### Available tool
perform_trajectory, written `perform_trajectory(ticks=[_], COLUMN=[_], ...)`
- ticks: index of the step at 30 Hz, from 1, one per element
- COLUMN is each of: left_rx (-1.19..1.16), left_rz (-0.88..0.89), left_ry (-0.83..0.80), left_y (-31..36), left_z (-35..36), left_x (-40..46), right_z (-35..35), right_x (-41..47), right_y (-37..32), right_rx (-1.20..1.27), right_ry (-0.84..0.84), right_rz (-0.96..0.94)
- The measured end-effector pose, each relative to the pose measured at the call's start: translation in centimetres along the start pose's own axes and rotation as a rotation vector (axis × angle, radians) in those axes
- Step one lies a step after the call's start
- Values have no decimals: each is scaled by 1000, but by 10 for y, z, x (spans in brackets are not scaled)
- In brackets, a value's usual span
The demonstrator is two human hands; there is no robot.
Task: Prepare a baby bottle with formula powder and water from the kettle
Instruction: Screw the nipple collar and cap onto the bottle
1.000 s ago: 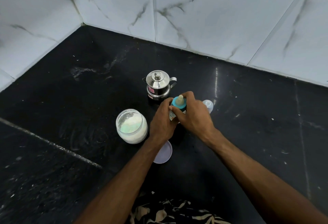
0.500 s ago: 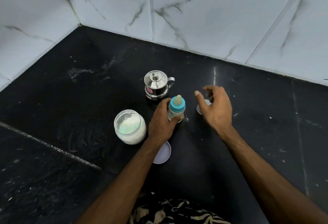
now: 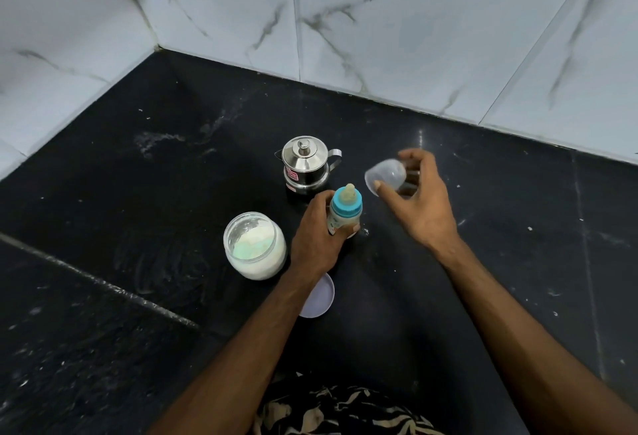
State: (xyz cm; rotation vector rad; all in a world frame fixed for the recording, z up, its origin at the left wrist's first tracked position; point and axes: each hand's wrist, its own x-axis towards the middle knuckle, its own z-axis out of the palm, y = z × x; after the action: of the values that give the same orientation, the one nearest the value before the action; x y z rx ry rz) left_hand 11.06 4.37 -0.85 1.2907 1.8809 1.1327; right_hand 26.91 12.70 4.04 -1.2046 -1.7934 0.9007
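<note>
A small baby bottle (image 3: 345, 210) with a blue collar and a pale teat stands upright on the black counter (image 3: 138, 193). My left hand (image 3: 316, 238) grips its body from the left. My right hand (image 3: 419, 203) holds the clear dome cap (image 3: 385, 176) in its fingers, lifted off the counter to the right of the bottle's teat. A little steel kettle (image 3: 305, 163) with its lid on sits just behind the bottle. The open glass jar of white formula powder (image 3: 254, 245) stands to the left of my left hand.
A pale round jar lid (image 3: 319, 295) lies flat on the counter, partly under my left forearm. White marble-tiled walls (image 3: 379, 20) close the counter at the back and left. White specks dot the counter on the right.
My right hand left the bottle's collar, reached right to the clear cap on the counter, and has picked it up. My left hand stayed around the bottle.
</note>
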Motion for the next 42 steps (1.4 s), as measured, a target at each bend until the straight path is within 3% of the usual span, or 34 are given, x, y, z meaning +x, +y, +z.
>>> perform_trajectory(ticks=[3,7,13,22,29,42], left_rx=[-13,-24,-57,-16,-10,5], left_rz=[0,-12,-8,44,53,68], left_ry=[-9,-24,-20,5,28,13], left_y=[-1,1,2,-3,-4,-4], left_z=[0,-1,-1,-1,1,-1], left_x=[0,0,0,-2,-1,-2], right_z=[1,10,21,45,50,48], right_x=[3,-3,-15,-36,-33,-33], right_y=[-33,-44,-25,0,1,4], right_rx=[40,-162,-255,-129,-291,-311], right_ry=[-85,-195,-255,-163,-103,-156], right_rz=[-182,-332,-305,-286,-356,-298])
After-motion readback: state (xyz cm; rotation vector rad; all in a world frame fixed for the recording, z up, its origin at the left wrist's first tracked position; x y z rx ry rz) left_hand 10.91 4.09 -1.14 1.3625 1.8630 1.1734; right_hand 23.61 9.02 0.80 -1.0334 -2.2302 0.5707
